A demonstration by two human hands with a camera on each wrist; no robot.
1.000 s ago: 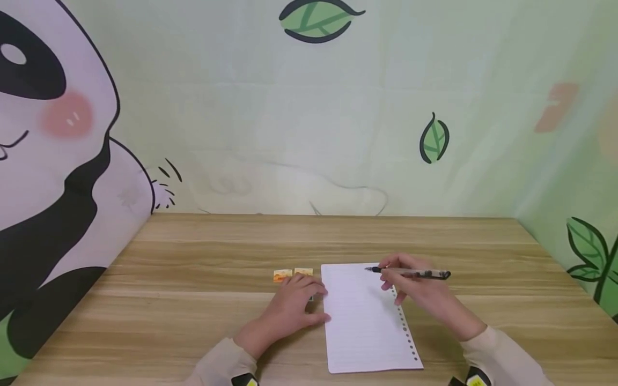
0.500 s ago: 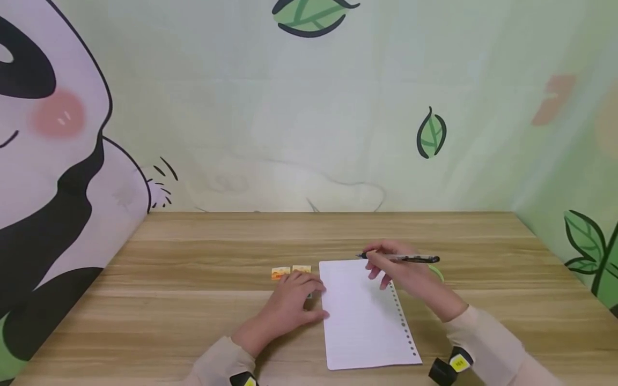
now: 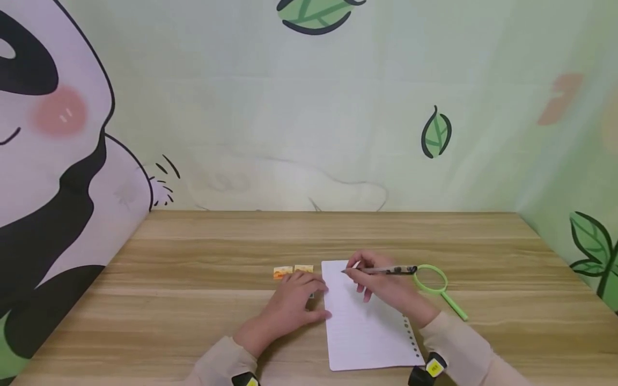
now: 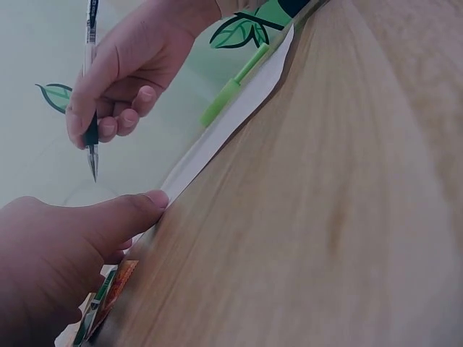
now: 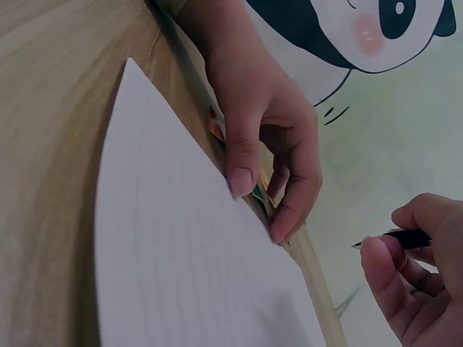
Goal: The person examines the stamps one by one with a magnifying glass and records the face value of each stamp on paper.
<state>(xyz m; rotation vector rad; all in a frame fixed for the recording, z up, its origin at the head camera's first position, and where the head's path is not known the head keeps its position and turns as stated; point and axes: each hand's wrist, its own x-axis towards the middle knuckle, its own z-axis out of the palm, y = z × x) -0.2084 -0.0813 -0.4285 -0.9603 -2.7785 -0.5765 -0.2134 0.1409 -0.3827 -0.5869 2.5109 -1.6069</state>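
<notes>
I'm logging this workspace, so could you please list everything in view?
Table: one, brown, foreground
Sheet of paper: one, white, on the table
Pen: one, black and clear, over the sheet
Magnifying glass: one, green, right of the sheet
Small cards: at least three, orange, yellow and green, left of the sheet
Walls: three, mostly pale green, with printed panda and leaves, around the table
Sleeves: two, beige, bottom edge
Wrist devices: two, black and yellow, at the sleeves
Left hand: one, at the sheet's left edge
Right hand: one, holding the pen
</notes>
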